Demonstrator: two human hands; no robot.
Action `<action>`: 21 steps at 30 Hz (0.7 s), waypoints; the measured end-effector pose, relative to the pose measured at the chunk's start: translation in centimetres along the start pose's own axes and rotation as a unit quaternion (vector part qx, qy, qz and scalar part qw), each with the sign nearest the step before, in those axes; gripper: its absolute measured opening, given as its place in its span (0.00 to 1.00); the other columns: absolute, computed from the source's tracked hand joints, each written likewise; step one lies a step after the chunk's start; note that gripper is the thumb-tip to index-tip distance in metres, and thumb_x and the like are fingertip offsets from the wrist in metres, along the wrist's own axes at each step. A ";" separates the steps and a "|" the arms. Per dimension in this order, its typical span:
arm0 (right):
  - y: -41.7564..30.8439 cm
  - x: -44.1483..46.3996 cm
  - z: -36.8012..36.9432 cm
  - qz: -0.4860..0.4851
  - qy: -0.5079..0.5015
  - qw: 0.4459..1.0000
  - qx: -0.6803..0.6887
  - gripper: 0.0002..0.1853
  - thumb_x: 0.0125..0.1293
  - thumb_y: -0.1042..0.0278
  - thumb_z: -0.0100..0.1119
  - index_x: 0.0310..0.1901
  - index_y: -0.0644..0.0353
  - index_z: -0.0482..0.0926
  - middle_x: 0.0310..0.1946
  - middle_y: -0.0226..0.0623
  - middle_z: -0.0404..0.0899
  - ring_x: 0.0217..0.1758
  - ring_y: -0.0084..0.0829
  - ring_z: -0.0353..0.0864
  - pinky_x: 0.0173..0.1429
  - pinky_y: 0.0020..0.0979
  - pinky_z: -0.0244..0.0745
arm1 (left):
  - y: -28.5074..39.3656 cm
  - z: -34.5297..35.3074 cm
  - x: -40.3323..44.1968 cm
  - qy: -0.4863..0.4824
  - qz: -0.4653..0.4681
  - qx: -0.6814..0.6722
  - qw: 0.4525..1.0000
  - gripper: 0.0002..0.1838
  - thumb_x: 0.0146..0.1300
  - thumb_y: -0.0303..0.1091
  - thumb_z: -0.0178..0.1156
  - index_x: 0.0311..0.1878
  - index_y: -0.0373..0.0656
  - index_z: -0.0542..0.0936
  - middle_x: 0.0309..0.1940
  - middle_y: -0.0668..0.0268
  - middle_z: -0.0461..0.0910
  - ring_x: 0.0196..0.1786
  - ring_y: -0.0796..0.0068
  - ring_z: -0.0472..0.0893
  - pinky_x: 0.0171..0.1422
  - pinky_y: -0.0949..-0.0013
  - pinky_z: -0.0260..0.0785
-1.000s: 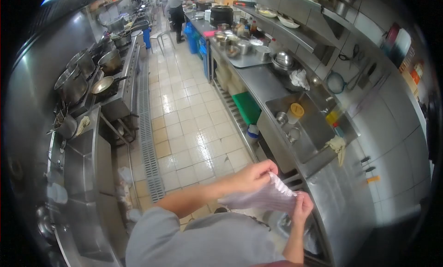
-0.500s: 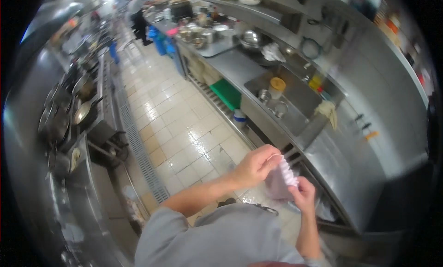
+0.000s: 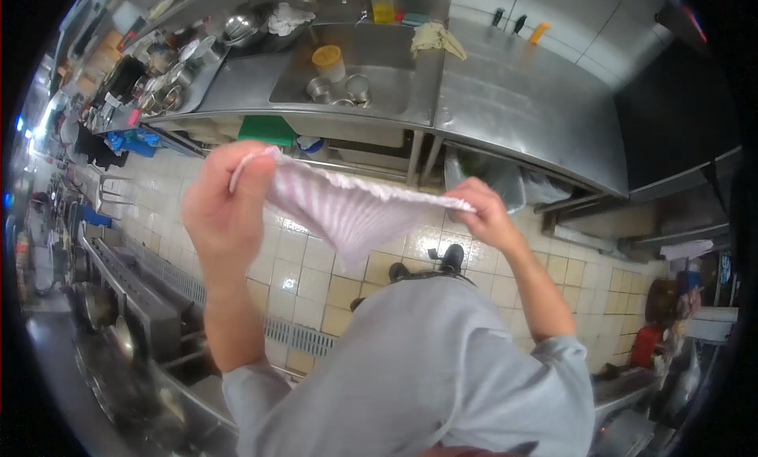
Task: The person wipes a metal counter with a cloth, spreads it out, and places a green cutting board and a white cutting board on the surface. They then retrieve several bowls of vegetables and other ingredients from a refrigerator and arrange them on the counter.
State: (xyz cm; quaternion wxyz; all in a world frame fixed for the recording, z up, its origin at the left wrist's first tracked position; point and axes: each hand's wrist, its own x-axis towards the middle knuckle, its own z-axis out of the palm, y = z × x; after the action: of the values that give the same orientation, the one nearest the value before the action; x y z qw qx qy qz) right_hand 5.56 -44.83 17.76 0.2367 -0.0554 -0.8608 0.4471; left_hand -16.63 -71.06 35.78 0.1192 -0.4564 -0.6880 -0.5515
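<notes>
A pink-and-white striped cloth (image 3: 347, 208) with a gathered, ruffled edge is stretched between my two hands, and its lower part hangs in a point. My left hand (image 3: 227, 200) is closed on one end of that edge, thumb over the fabric. At the other end, my right hand (image 3: 485, 212) pinches the edge between thumb and fingers. Both hands are held up in front of my body, above the tiled floor, apart from the counter. What kind of cloth article it is, I cannot make out.
A steel sink (image 3: 387, 54) holds metal pots and a yellow-lidded tub (image 3: 328, 62). A pale rag (image 3: 437, 40) hangs over its corner. Knives (image 3: 519, 24) hang on the wall above the steel counter (image 3: 521, 102). Several pans (image 3: 122, 339) stand on the left.
My view has turned right, toward the counter. My hands have moved apart and the bunched cloth is now stretched wide between them.
</notes>
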 end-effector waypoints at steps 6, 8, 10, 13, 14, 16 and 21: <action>-0.2 1.0 -2.3 0.039 0.066 0.996 0.055 0.17 0.59 0.85 0.52 0.46 0.63 0.85 0.44 0.37 0.82 0.49 0.31 0.81 0.54 0.31 0.78 | -2.9 -3.5 1.7 -0.090 -0.147 -0.021 0.985 0.09 0.70 0.27 0.63 0.48 0.33 0.84 0.35 0.71 0.83 0.38 0.87 0.78 0.42 0.81 0.69; -1.6 1.7 -2.3 0.087 0.101 0.987 0.088 0.16 0.61 0.86 0.50 0.47 0.65 0.85 0.45 0.36 0.82 0.42 0.26 0.81 0.46 0.26 0.79 | -3.8 -4.4 1.7 -0.079 -0.178 -0.026 0.980 0.09 0.70 0.28 0.62 0.48 0.33 0.84 0.35 0.71 0.83 0.37 0.87 0.78 0.42 0.81 0.69; -1.4 2.1 -2.4 0.087 0.127 0.984 0.094 0.14 0.64 0.85 0.51 0.47 0.67 0.84 0.42 0.33 0.83 0.32 0.18 0.79 0.32 0.20 0.75 | -4.9 -5.1 1.5 -0.071 -0.193 -0.063 0.977 0.10 0.72 0.30 0.61 0.48 0.33 0.84 0.34 0.72 0.83 0.36 0.87 0.78 0.40 0.81 0.70; -1.8 2.9 -2.6 0.107 0.137 0.979 0.108 0.14 0.65 0.85 0.53 0.46 0.64 0.85 0.38 0.32 0.82 0.29 0.17 0.79 0.29 0.20 0.73 | -6.1 -5.6 0.6 -0.059 -0.171 -0.003 0.984 0.10 0.72 0.31 0.61 0.47 0.33 0.84 0.34 0.71 0.83 0.35 0.86 0.78 0.39 0.80 0.69; -1.8 3.0 -2.7 0.120 0.140 0.978 0.097 0.12 0.67 0.84 0.53 0.46 0.65 0.85 0.38 0.33 0.83 0.28 0.18 0.79 0.27 0.20 0.72 | -6.5 -5.7 0.2 -0.053 -0.166 -0.002 0.985 0.10 0.72 0.31 0.61 0.47 0.33 0.84 0.34 0.71 0.83 0.35 0.86 0.78 0.39 0.80 0.69; -2.6 3.2 -2.8 0.125 0.128 0.975 0.132 0.11 0.68 0.83 0.54 0.47 0.65 0.84 0.38 0.34 0.83 0.28 0.18 0.79 0.27 0.21 0.72 | -7.1 -5.8 -0.5 -0.052 -0.159 0.048 0.985 0.11 0.73 0.33 0.60 0.48 0.36 0.85 0.30 0.76 0.78 0.30 0.88 0.71 0.33 0.81 0.60; -4.2 3.5 -3.2 0.115 0.103 0.965 0.210 0.11 0.75 0.72 0.54 0.51 0.70 0.81 0.40 0.39 0.83 0.30 0.24 0.82 0.30 0.25 0.79 | -7.7 -5.6 -1.7 -0.048 -0.265 -0.004 0.963 0.12 0.73 0.34 0.59 0.49 0.34 0.83 0.34 0.69 0.83 0.33 0.81 0.81 0.36 0.78 0.69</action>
State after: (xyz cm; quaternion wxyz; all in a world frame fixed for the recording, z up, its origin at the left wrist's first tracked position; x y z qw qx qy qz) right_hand 4.48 -43.88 23.97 0.2772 -0.1492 -0.7063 0.6340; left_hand -23.44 -76.61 31.65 -0.0661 -0.2836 -0.7874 -0.5434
